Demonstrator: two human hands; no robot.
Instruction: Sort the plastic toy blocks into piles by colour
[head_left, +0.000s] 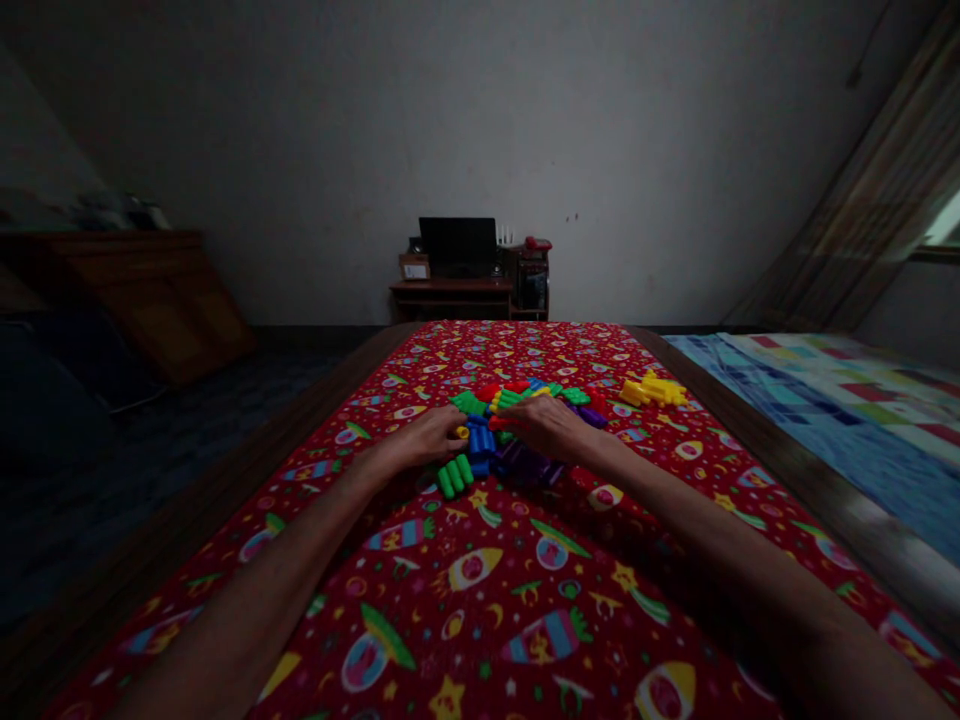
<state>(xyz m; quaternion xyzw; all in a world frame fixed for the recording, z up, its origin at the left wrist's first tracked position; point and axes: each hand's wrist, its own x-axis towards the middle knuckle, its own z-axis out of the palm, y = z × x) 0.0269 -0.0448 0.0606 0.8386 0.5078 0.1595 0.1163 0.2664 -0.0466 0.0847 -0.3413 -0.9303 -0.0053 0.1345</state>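
Observation:
A heap of plastic building blocks in several colours lies on the red patterned cloth (465, 620). My left hand (431, 437) is at the heap's left side, its fingers curled round a small yellow block (462, 433). Close to it are blue blocks (481, 440) and a green ribbed block (455, 477). My right hand (551, 425) reaches over the heap from the right, fingers bent down. Red and yellow blocks show at its fingertips, but what it grips is hidden. Purple blocks (529, 465) lie just below this hand, partly in its shadow.
A separate group of yellow blocks (654, 389) sits right of the heap. Beyond the cloth's far end stands a desk (450, 298) with a monitor (459, 245). A bed with a checked cover (847, 390) is at the right, a wooden cabinet (161, 310) at the left.

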